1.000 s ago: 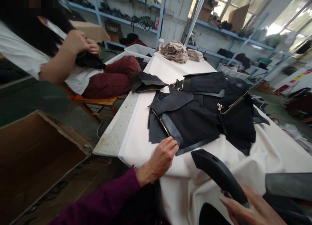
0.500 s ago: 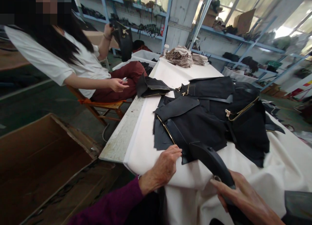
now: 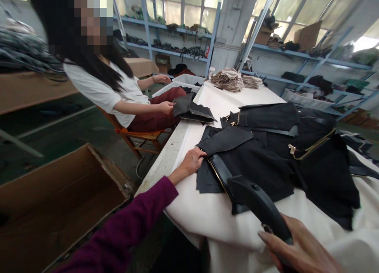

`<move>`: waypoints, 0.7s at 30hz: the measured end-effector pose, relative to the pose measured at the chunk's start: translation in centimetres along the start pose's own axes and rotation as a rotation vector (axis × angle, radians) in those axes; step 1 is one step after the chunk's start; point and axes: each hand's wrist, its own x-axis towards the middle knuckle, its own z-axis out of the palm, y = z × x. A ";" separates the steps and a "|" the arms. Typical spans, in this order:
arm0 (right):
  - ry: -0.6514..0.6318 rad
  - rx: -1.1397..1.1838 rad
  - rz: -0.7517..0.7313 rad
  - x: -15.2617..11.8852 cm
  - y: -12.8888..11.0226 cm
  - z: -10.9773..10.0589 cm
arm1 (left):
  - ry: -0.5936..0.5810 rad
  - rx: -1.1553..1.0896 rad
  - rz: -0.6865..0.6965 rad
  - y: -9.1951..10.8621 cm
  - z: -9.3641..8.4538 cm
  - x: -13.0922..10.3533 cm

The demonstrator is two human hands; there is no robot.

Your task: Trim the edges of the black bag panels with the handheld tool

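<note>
Black fabric pieces (image 3: pixel 251 158) with gold zippers lie on the cloth-covered table (image 3: pixel 189 206). My left hand (image 3: pixel 192 161) pinches the upper left corner of the nearest piece, beside the end of its gold zipper (image 3: pixel 217 174). In my right hand (image 3: pixel 299 241), fingers are wrapped round the handle of a black curved tool (image 3: pixel 263 202). The tool's flat head rests on or just above the lower part of that piece, beside the zipper; contact is hard to tell.
A person (image 3: pixel 118 95) sits on a wooden chair at the left, hands near dark pieces (image 3: pixel 197 109) on the table edge. An open cardboard box (image 3: pixel 59 202) stands at the lower left. Folded beige cloths (image 3: pixel 227 79) are stacked at the table's far end.
My left hand has moved up along the zipper to the piece's corner. The tool stays near the zipper. The other person's raised hand has come down, and the black item it held is gone from it.
</note>
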 end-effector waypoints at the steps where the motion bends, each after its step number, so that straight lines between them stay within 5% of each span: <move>1: -0.031 -0.002 -0.033 0.9 -0.4 0.0 | -0.005 -0.016 0.003 -0.3 0.0 0.2; 12: -0.142 0.128 -0.186 9.9 -3.2 2.5 | -0.011 -0.168 0.013 -1.0 -0.4 0.3; 21: -0.040 0.065 -0.192 8.4 -5.5 -0.6 | 0.015 -0.228 -0.084 -1.8 0.2 0.8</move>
